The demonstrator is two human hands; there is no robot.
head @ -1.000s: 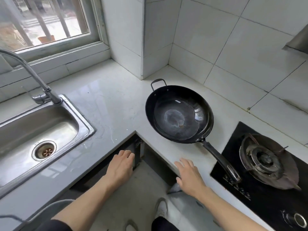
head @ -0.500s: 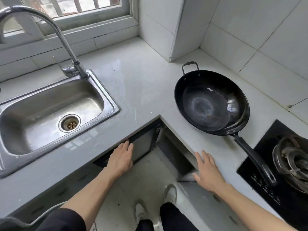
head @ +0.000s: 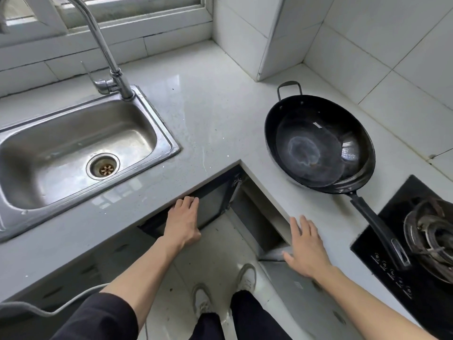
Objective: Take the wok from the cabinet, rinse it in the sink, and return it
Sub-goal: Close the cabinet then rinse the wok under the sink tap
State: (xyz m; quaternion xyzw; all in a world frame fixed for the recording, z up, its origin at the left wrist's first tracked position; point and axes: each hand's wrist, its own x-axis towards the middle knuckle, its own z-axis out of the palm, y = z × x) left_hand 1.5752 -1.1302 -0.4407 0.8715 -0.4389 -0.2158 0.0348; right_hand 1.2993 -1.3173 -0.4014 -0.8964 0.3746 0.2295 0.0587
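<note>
The left hand reaches forward under the edge of the bench, its fingers laid fairly straight against the top of a dark cabinet door that stands ajar below the inner corner; the fingertips sit right at the underside of the bench edge, and it grips nothing. The right hand is spread flat, fingers straight and slightly fanned, palm down over the near edge of the bench on the right side; whether it presses on the surface or hovers just above cannot be told. It holds nothing.

The wok sits upright on the bench, well apart from both hands, to the right of the corner and near the tiled wall. It is black, with a small loop handle at the far rim and a long handle running toward the near right, its end lying over the black glass of the gas hob. The wok's bowl shows a pale sheen in the middle and no food; a thin film of water cannot be ruled out.

The steel sink is set into the bench at the left, with a drain strainer in its floor and nothing else in it. The faucet rises behind it; no water runs.
</note>
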